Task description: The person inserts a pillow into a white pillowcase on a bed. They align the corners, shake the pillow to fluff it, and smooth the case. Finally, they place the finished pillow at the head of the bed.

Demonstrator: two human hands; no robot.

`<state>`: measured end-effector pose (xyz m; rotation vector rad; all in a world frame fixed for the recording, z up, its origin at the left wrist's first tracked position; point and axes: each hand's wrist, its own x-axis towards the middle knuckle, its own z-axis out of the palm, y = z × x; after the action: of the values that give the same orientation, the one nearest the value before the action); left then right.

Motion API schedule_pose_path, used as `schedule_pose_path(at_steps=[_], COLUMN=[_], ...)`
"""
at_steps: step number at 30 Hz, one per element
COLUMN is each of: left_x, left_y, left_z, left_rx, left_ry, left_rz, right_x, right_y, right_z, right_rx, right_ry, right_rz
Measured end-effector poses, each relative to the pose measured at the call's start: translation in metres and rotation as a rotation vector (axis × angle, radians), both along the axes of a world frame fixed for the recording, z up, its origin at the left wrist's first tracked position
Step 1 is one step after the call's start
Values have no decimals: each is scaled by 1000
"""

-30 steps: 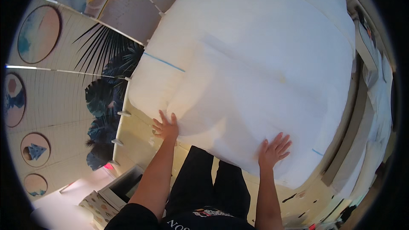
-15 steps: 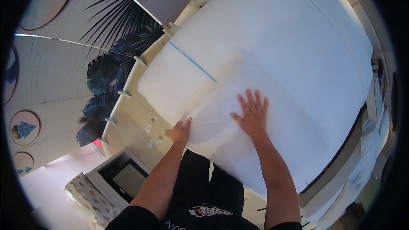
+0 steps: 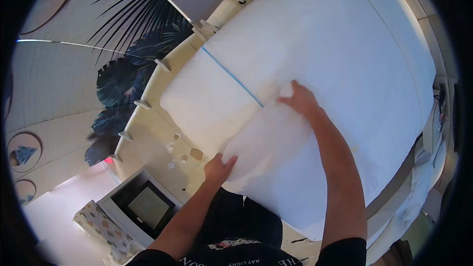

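A big white cloth layer (image 3: 364,59) covers a broad padded surface in front of me. On its near part lies a puffy, paler white cloth piece (image 3: 271,143); what fills it, if anything, is hidden. My left hand (image 3: 219,169) is closed on this piece's near left edge, thumb on top. Farther off, my right hand (image 3: 301,101) grips its far edge between thumb and fingers, slightly blurred. A thin blue strip (image 3: 231,76) runs over the white cloth and ends just left of my right hand.
A pale board with upright tabs (image 3: 162,65) borders the far left side. Below it stands a grey box-like appliance with a dark window (image 3: 149,206), next to a patterned cloth (image 3: 103,229). Crumpled white fabric (image 3: 419,192) hangs at the right. Small scraps (image 3: 195,154) lie near my left hand.
My right hand has lifted from lying flat and moved farther away to the cloth piece's far edge, closing there. My left hand has shifted slightly right and nearer.
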<state>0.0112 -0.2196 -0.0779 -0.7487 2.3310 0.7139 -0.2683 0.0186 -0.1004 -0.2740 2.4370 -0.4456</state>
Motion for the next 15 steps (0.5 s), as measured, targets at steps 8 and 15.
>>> schedule_pose_path(at_steps=[8, 15], left_x=[-26, -44], left_y=[-14, 84], left_z=[-1, 43], left_rx=[-135, 123], left_ry=[143, 639], left_rz=[-168, -580], right_x=[0, 159], right_y=[8, 6], right_z=[-6, 70], right_rx=[-105, 5], right_ry=[537, 492], right_rz=[-293, -215])
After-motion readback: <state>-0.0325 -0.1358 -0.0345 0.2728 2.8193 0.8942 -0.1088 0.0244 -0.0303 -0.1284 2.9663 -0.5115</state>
